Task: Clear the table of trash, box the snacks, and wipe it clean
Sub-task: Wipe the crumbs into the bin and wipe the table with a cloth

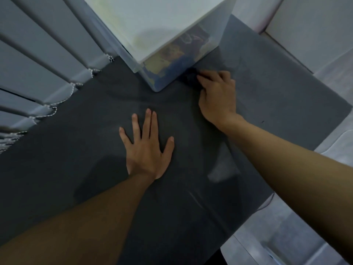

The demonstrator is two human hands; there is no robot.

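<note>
A translucent plastic box (pixel 172 62) with a white lid stands at the far side of the dark grey table (pixel 76 150); colourful snack packets show through its wall. My left hand (pixel 147 148) lies flat on the tabletop with its fingers spread and straight. My right hand (pixel 217 96) is beside the box's near right corner, its fingers curled round a dark cloth (pixel 191 77) pressed on the table against the box. Most of the cloth is hidden by the hand and blends with the dark surface.
Grey vertical blinds with bead chains (pixel 47 60) hang along the table's left edge. A pale sofa or cushion (pixel 305 31) lies beyond the right edge, and light floor (pixel 286 236) shows at the bottom right.
</note>
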